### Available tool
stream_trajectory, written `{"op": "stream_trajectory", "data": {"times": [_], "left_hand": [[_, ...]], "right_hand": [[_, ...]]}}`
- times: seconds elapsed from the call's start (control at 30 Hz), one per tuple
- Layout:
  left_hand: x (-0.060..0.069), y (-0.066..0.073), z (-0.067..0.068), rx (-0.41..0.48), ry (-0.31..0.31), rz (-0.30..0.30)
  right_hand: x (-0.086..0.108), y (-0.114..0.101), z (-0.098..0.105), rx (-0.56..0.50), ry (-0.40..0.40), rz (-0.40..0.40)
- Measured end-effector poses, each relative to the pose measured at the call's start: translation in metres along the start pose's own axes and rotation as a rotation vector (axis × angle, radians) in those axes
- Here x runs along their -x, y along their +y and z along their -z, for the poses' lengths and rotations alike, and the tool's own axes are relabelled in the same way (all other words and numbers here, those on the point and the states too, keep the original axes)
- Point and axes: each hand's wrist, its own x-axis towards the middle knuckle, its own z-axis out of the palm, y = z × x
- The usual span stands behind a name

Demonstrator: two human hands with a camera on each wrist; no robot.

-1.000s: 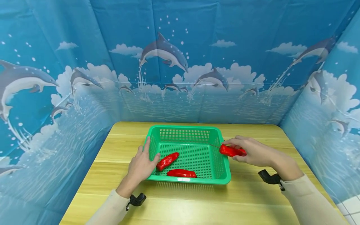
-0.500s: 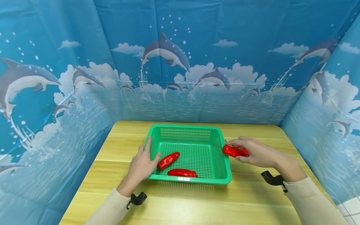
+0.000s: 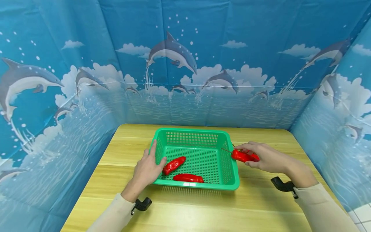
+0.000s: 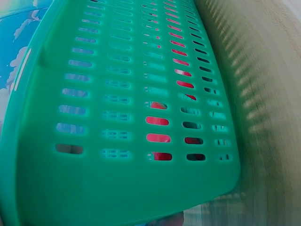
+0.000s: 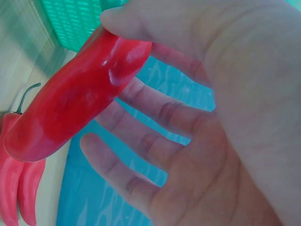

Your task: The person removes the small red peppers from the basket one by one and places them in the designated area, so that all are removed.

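Note:
My right hand [image 3: 266, 158] pinches a red chili pepper [image 3: 240, 156] between thumb and fingers, beside the right rim of a green slotted basket [image 3: 233, 175]. Its thin stem points over the rim. In the right wrist view, the pepper [image 5: 70, 101] hangs from the thumb and forefinger while the other fingers are spread loosely. My left hand [image 3: 147, 169] rests on the basket's left rim, its forefinger straight and its thumb over the inner side. Two red peppers lie in the basket: one aslant at the left [image 3: 174, 165], one along the near wall [image 3: 188, 178].
More red peppers [image 5: 9, 172] lie on the table past the held one in the right wrist view, mostly hidden by the hand in the head view. The basket stands on a wooden table [image 3: 188, 212]. A blue dolphin-print curtain [image 3: 185, 106] surrounds the table's back and sides.
My right hand has shifted a little to the right with the pepper, away from the basket's inside. The left hand and the two peppers in the basket keep their places.

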Motion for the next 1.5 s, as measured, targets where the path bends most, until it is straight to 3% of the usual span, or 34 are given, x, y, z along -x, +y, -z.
{"op": "stream_trajectory", "data": {"times": [1.5], "left_hand": [[-0.001,-0.001,-0.002,0.0,0.008,-0.008]], "right_hand": [[0.017,0.04,-0.006,-0.009,0.051,-0.022]]}}
